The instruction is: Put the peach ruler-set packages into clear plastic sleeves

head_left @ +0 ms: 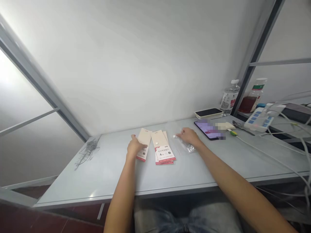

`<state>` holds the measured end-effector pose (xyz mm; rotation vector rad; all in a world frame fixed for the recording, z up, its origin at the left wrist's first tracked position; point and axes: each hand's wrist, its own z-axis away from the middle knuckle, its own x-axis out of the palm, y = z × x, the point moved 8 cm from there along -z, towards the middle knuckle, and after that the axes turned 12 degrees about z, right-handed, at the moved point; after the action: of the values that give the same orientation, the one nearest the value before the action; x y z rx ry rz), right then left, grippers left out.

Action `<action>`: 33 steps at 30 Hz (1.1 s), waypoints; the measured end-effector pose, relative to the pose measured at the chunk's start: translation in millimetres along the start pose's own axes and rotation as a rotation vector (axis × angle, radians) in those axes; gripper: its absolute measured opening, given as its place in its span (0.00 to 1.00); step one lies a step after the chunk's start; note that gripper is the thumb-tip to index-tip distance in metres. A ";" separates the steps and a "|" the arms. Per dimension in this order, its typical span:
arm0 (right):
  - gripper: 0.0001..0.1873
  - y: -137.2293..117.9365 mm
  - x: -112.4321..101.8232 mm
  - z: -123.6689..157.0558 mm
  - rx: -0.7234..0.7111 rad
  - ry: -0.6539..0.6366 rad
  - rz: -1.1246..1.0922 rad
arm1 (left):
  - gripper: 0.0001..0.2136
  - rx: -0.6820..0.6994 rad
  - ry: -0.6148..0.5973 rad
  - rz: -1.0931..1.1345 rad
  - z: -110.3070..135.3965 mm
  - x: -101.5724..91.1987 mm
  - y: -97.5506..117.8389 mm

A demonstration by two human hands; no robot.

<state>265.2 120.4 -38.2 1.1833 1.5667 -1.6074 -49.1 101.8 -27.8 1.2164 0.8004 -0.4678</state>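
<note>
Cream packets [163, 152] lying together mid-way along a grey table [213, 168]

The left hand [135, 145], half open, touches the leftmost packet without gripping it; the right hand [190, 136], loosely open, rests at a clear bag [188, 147] just beside them, apparently holding nothing.

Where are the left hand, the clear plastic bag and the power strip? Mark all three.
Left hand [135, 145]: head view, on the back of the hand.
Clear plastic bag [190, 148]: head view, on its crinkled end.
Power strip [259, 119]: head view, on its blue switches.
</note>
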 end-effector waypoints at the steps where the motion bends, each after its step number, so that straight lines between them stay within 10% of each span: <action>1: 0.13 -3.2 -4.3 0.7 -0.016 0.027 -0.059 | 0.43 0.011 0.015 0.023 -0.9 -1.4 0.6; 9: 0.16 -30.6 -16.5 16.2 -0.157 0.069 -0.519 | 0.15 0.092 0.059 0.258 -2.8 -9.7 3.2; 16: 0.16 -44.5 -8.2 18.8 -0.211 0.015 -0.756 | 0.22 0.251 0.074 0.603 6.8 -20.8 24.8; 26: 0.10 -77.9 4.8 46.3 -0.366 -0.040 -0.750 | 0.20 0.534 -0.412 0.793 56.5 41.6 80.9; 33: 0.17 -87.3 6.6 52.2 -0.423 -0.122 -0.790 | 0.17 0.592 -0.372 0.754 55.5 42.0 80.5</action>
<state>175.4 81.6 -9.7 0.2250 2.2999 -1.6077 50.9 77.6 -0.7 1.7913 -0.1639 -0.2878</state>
